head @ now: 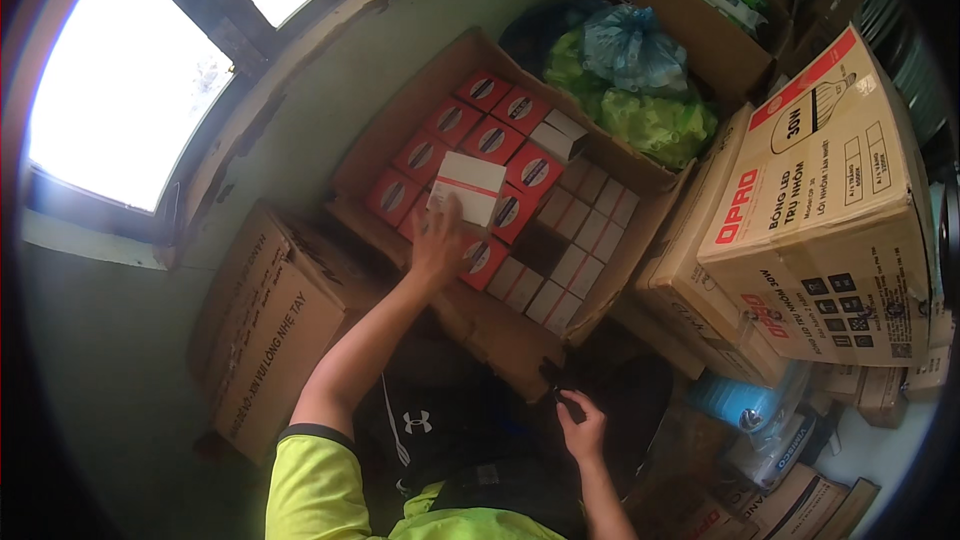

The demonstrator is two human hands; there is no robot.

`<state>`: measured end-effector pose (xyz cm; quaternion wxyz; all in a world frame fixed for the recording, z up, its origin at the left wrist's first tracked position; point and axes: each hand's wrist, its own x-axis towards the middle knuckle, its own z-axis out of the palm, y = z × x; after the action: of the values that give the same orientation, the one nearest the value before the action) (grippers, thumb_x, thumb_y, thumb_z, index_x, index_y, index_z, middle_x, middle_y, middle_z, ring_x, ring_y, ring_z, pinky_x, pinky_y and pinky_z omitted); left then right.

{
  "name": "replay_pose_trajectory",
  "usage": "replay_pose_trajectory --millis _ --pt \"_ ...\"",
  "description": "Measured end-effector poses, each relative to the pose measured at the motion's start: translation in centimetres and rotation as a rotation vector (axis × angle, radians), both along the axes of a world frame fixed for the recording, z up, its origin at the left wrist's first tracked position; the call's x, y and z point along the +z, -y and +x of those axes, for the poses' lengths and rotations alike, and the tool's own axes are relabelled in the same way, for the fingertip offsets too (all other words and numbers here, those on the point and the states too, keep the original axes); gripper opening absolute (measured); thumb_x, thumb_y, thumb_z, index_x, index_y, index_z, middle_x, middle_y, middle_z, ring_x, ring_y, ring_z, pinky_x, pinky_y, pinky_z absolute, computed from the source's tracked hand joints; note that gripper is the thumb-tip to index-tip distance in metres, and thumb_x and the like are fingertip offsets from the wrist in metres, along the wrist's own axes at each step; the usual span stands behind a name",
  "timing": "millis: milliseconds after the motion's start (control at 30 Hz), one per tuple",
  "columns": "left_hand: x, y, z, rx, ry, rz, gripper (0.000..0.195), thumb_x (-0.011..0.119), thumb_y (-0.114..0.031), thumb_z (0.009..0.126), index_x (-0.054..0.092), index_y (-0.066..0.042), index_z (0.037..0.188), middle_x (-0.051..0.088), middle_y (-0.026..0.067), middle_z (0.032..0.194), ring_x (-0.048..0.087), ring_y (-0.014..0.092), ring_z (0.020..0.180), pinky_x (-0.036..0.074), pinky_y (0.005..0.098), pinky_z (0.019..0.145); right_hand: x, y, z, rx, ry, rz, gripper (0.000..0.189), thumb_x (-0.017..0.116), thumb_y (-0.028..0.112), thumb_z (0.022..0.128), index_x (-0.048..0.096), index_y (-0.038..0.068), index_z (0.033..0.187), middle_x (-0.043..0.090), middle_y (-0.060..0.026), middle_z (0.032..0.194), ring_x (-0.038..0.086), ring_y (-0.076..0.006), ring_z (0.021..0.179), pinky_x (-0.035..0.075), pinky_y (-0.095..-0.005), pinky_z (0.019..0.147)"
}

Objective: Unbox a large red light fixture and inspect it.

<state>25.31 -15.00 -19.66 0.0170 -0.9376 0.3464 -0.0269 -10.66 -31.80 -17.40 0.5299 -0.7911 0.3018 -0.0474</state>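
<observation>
My left hand (439,240) reaches into an open cardboard carton (495,364) and grips the near side of a small white box with a red stripe (474,184). This box rests on or just over a layer of red boxes (491,139) with round dark emblems on their tops. To their right, at a lower level, stand several pale boxes with red stripes (574,270), with a dark gap among them. My right hand (583,426) is above my lap by the carton's near corner. Its thumb and forefinger are near a small dark thing that I cannot make out.
Stacked cartons, the top one an OPRO LED bulb carton (817,187), stand at the right. Another carton (281,345) sits left by the wall. Knotted plastic bags (637,60) lie behind the open carton. A window (127,82) is at upper left; a blue wrapped roll (731,401) lies lower right.
</observation>
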Motion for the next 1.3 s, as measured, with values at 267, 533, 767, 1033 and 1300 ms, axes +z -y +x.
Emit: replay_pose_trajectory --millis 267,533,767,1033,1300 --pt "3.7 5.4 4.6 0.577 -0.366 -0.28 0.127 0.084 -0.059 0.056 0.018 -0.017 0.156 0.031 0.0287 0.145 0.043 0.051 0.126 0.036 0.067 0.1 -0.5 0.6 -1.1 -0.054 -0.025 0.018 0.023 0.072 0.009 0.084 0.072 0.001 0.105 0.072 -0.0176 0.109 0.066 -0.0336 0.113 0.05 -0.0393 0.097" --pt "2.9 8.0 2.4 0.275 -0.353 -0.189 0.126 0.086 -0.054 0.051 0.024 -0.013 0.152 0.037 0.0269 0.141 0.041 0.049 0.128 0.038 0.0642 0.098 -0.2 0.9 -0.6 -0.106 -0.04 0.102 0.025 0.074 0.01 0.084 0.072 0.002 0.108 0.071 -0.0154 0.114 0.062 -0.0278 0.119 0.045 -0.0371 0.103" --pt "0.0 14.1 -0.3 -0.6 -0.326 0.056 0.125 0.089 -0.043 0.052 0.023 -0.016 0.154 0.038 0.022 0.144 0.04 0.04 0.13 0.034 0.0572 0.105 -0.3 1.6 -0.6 -0.152 -0.018 0.146 0.023 0.074 0.009 0.084 0.072 0.001 0.106 0.072 -0.0175 0.109 0.066 -0.0304 0.113 0.049 -0.0375 0.098" --pt "-12.3 19.4 1.8 -0.746 -0.211 0.387 0.121 0.09 -0.04 0.057 0.022 -0.025 0.156 0.039 0.0159 0.148 0.041 0.034 0.131 0.039 0.056 0.105 0.3 2.7 -1.2 -0.23 -0.09 0.144 0.022 0.074 0.009 0.084 0.072 0.001 0.105 0.072 -0.0169 0.108 0.067 -0.0289 0.11 0.05 -0.0357 0.095" --pt "-23.4 16.1 3.1 -0.562 -0.06 0.156 0.062 0.071 -0.027 0.08 0.049 -0.021 0.138 0.046 0.0153 0.144 0.04 0.033 0.136 0.038 0.0555 0.107 -0.5 2.9 0.9 -0.182 -0.112 0.192 0.023 0.074 0.007 0.084 0.072 0.001 0.106 0.072 -0.0173 0.107 0.068 -0.0278 0.109 0.05 -0.0344 0.095"
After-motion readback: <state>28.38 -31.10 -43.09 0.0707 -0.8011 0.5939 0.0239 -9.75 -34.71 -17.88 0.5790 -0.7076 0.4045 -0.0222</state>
